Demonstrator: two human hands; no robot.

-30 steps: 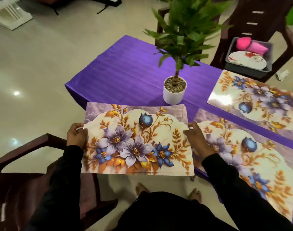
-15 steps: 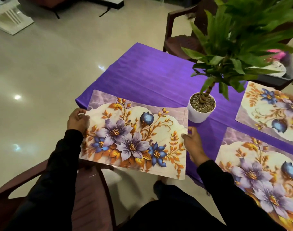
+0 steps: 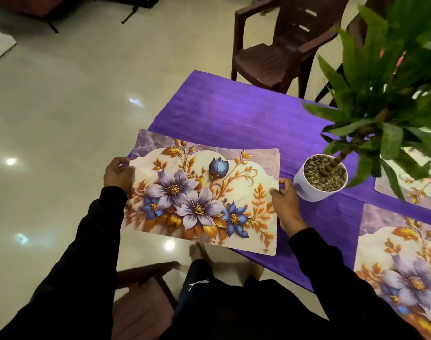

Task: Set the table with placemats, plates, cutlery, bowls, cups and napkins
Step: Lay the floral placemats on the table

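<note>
A floral placemat with purple and blue flowers hangs over the near left corner of the table with the purple cloth. My left hand grips its left edge and my right hand pinches its right edge. Its edges look layered, as if more than one mat is held together. A second placemat lies on the table at the near right. A third placemat shows partly behind the plant's leaves at the far right.
A potted plant in a white pot stands just right of my right hand, its leaves filling the upper right. A brown plastic chair stands beyond the table. Another chair is below my left arm, near my feet.
I have stepped to the left along the table with the placemat in both hands. The plant and the laid placemats have slid to the right in view; the far chair has come into view.
</note>
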